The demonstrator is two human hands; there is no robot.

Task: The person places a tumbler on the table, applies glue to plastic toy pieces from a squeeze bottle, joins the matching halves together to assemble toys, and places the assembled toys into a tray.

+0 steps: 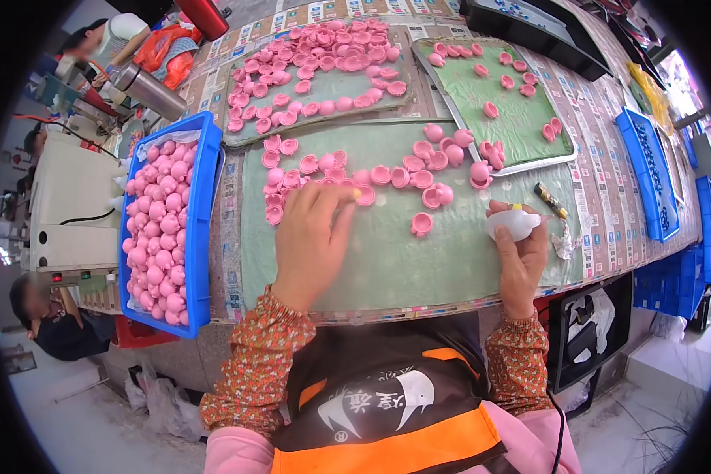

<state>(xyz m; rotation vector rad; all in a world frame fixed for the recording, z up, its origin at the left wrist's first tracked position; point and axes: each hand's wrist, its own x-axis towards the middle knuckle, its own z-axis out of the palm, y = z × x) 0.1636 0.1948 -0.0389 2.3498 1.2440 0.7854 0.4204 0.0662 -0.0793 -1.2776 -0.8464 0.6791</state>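
My left hand [317,233] reaches over the green mat [308,276], its thumb and index finger closed at the left rim of a pink half shell [366,195]. The other fingers hide some pieces beneath them. In my right hand [523,257] is a small white squeeze bottle [510,226], lying sideways in the curled fingers. More pink shells are spread along the mat, among them an open one [421,224] between my hands and a pair [438,195] farther back. Several look like hollow cups; others show a rounded outside.
A blue bin [206,174] of pink balls stands at left. Behind the mat are a tray [324,79] heaped with pink shells and a green-lined tray [521,130]. A dark cylinder [551,201] and crumpled tissue [565,242] lie at right. Other people sit at left.
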